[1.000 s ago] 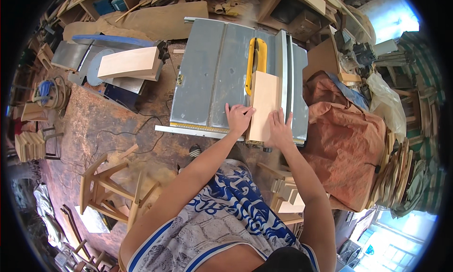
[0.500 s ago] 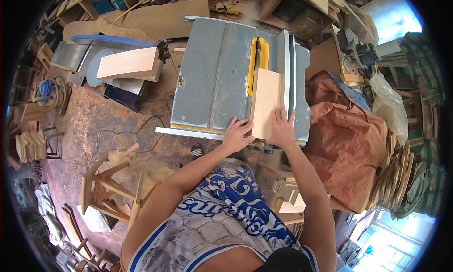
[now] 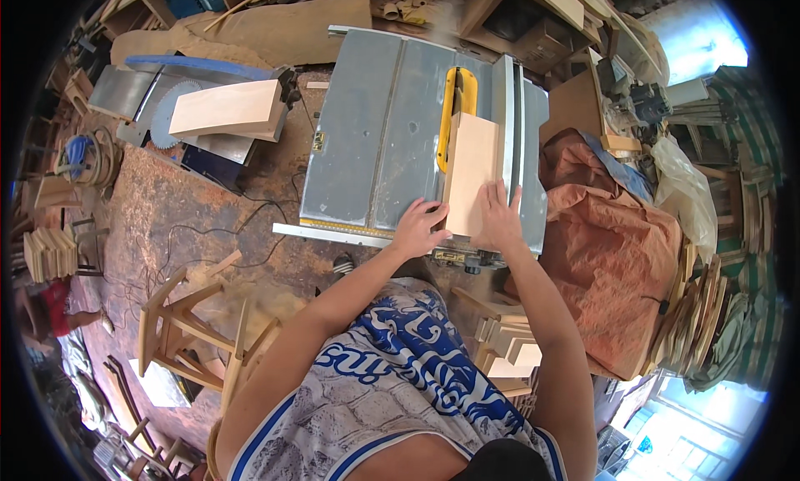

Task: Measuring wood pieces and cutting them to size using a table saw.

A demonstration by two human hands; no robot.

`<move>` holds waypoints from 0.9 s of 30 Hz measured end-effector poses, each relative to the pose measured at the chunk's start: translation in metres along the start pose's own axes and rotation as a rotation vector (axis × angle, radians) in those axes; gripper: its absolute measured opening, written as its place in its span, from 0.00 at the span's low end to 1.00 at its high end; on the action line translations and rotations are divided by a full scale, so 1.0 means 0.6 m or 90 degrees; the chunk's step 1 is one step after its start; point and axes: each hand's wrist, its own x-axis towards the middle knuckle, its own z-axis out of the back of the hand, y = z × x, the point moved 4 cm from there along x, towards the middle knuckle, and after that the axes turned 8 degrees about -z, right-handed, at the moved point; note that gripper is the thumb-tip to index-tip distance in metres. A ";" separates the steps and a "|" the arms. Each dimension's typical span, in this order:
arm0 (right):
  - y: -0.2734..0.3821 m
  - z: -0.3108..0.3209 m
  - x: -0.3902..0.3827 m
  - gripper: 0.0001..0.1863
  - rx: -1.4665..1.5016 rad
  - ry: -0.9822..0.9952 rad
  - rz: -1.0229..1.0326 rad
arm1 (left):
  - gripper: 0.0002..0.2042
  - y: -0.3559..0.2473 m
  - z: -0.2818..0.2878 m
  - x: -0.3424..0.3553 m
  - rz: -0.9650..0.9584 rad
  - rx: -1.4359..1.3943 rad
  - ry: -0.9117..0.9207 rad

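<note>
A pale wooden board (image 3: 474,164) lies lengthwise on the grey table saw (image 3: 343,131). Along its right side runs the metal rip fence (image 3: 508,106). The far end overlaps the yellow throat plate (image 3: 454,87), and the blade is mostly hidden. My left hand (image 3: 421,230) is closed around the board's near left corner, fingers against its side. On the near right part of the board rests my right hand (image 3: 500,217), fingers spread and lying flat, the outermost close to the fence.
Left of the saw, another pale wood block (image 3: 227,110) sits on a machine beside a round saw blade (image 3: 173,114). Wooden frames (image 3: 187,327) stand at my lower left, a brown cover (image 3: 612,264) at right. Another person's red sleeve (image 3: 57,306) shows far left.
The board has slid slightly forward along the fence, both hands moving with it. A person's red sleeve and arm have come into view at the far left.
</note>
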 end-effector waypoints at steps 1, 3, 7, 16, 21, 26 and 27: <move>-0.002 0.000 0.004 0.69 -0.013 -0.012 -0.003 | 0.32 0.002 0.001 0.004 0.002 -0.002 -0.004; -0.007 -0.001 0.015 0.69 -0.010 -0.005 0.001 | 0.32 0.007 0.001 0.011 0.003 -0.004 -0.008; -0.009 0.006 0.036 0.69 -0.006 0.053 -0.012 | 0.31 0.021 0.000 0.024 0.005 -0.002 -0.022; -0.020 0.014 0.081 0.70 -0.037 0.070 -0.030 | 0.30 0.044 0.002 0.057 0.053 -0.006 -0.067; -0.026 0.021 0.103 0.71 -0.035 0.069 -0.027 | 0.24 0.055 0.002 0.061 0.087 -0.019 -0.159; -0.033 0.021 0.117 0.69 -0.009 0.054 -0.035 | 0.21 0.051 -0.001 0.067 0.079 0.022 -0.169; -0.034 0.021 0.120 0.68 -0.010 0.059 -0.037 | 0.21 0.049 -0.001 0.068 0.077 0.021 -0.168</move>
